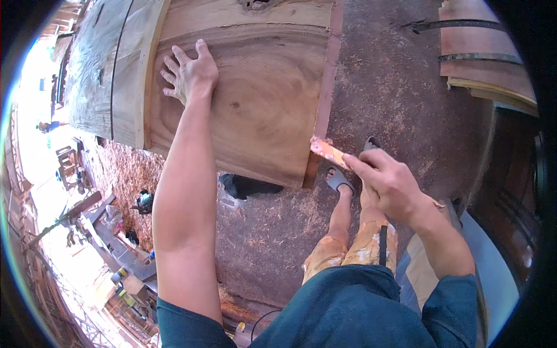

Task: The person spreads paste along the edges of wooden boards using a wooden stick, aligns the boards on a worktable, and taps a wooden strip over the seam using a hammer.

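Note:
My left hand (pixel 193 72) lies flat with fingers spread on the wooden panel (pixel 249 124), near the panel's left strip. The panel has swirling grain and a small knot. My right hand (pixel 387 181) grips a flat orange spreader (pixel 332 153) smeared with pinkish paste. The spreader's tip is at the panel's right edge, near the lower corner. Pink paste (pixel 328 87) coats this edge from the top down to the tip; below it the edge shows bare brown wood.
Several boards (pixel 487 46) with dark straps are at the upper right. My sandalled feet (pixel 339 180) stand on a floor (pixel 394 87) strewn with shavings. A dark bag-like object (pixel 249 187) lies below the panel. Tools and a machine (pixel 125 252) are at the lower left.

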{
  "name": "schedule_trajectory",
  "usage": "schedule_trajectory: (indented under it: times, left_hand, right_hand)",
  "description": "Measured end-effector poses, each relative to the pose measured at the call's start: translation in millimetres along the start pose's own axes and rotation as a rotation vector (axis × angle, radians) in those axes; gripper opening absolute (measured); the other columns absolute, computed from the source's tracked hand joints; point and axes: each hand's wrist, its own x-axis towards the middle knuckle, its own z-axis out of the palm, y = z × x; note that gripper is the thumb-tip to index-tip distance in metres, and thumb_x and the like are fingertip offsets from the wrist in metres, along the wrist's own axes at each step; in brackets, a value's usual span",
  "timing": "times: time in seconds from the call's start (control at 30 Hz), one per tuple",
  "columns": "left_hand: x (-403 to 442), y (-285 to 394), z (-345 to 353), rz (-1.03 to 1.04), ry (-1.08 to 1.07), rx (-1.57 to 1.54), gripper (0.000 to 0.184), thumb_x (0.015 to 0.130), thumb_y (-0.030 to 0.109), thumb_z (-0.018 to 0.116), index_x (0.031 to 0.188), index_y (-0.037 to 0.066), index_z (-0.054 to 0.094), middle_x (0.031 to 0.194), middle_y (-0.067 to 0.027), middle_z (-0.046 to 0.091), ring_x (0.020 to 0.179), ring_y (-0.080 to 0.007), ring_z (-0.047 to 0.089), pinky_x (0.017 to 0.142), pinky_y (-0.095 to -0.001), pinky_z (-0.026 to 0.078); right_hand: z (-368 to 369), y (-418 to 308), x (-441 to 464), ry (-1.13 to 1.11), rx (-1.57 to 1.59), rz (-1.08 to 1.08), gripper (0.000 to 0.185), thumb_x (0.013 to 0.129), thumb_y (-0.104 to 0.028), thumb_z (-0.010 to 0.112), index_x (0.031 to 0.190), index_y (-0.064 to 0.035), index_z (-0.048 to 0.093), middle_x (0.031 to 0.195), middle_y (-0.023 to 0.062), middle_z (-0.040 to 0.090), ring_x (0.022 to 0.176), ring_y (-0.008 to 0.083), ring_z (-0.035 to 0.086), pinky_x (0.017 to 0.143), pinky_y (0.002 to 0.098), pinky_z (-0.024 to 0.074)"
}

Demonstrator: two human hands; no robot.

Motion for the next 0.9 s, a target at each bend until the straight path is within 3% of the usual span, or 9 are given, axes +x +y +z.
schedule_trajectory:
  times: [0.23, 0.37, 0.47, 0.6, 0.9]
  left_hand:
    - [-1.7, 0.5, -2.4, -0.004, -0.008, 0.001, 0.085, 0.098, 0.067, 0.031, 0.163, 0.015, 0.018, 0.170, -0.0139, 0.013, 0.156, -0.0369, 0.009, 0.123, -0.0602, 0.006]
    - [-1.9, -2.7, -1.1, 0.006, 0.004, -0.005, 0.085, 0.098, 0.067, 0.032, 0.163, 0.015, 0.018, 0.169, -0.0139, 0.014, 0.156, -0.0370, 0.011, 0.123, -0.0604, 0.006]
    - [-1.7, -0.5, -3.2, 0.014, 0.006, -0.011, 0.085, 0.098, 0.067, 0.032, 0.163, 0.014, 0.019, 0.169, -0.0138, 0.015, 0.156, -0.0371, 0.011, 0.123, -0.0605, 0.007]
    - [0.7, -1.9, -0.7, 0.015, 0.017, -0.006, 0.084, 0.098, 0.067, 0.031, 0.163, 0.015, 0.019, 0.169, -0.0140, 0.015, 0.156, -0.0375, 0.011, 0.123, -0.0605, 0.007]
    - [-0.8, -0.7, -1.9, 0.011, 0.011, 0.009, 0.085, 0.098, 0.069, 0.030, 0.163, 0.016, 0.019, 0.169, -0.0137, 0.015, 0.156, -0.0378, 0.011, 0.123, -0.0605, 0.008]
  right_hand:
    - [1.3, -12.4, -15.3, -0.113, -0.105, -0.066, 0.052, 0.081, -0.001, 0.068, 0.132, -0.0114, 0.064, 0.108, 0.0112, 0.062, 0.092, 0.0275, 0.065, 0.073, 0.0372, 0.0584]
    - [0.9, 4.7, -4.2, 0.161, 0.193, 0.015, 0.049, 0.082, 0.008, 0.066, 0.128, -0.0093, 0.069, 0.111, 0.0119, 0.063, 0.087, 0.0280, 0.066, 0.074, 0.0358, 0.0565]
    - [42.0, 20.5, 0.6, 0.359, 0.284, -0.003, 0.050, 0.085, 0.010, 0.065, 0.131, -0.0094, 0.067, 0.111, 0.0120, 0.062, 0.089, 0.0265, 0.066, 0.074, 0.0333, 0.0560]
    - [96.9, 32.6, 9.9, 0.482, 0.223, -0.067, 0.052, 0.086, 0.009, 0.068, 0.134, -0.0101, 0.066, 0.113, 0.0111, 0.059, 0.091, 0.0240, 0.063, 0.073, 0.0318, 0.0554]
    - [62.3, 18.9, -28.2, 0.254, -0.081, -0.038, 0.056, 0.078, -0.001, 0.074, 0.131, -0.0168, 0.068, 0.105, 0.0116, 0.059, 0.089, 0.0276, 0.062, 0.071, 0.0368, 0.0554]
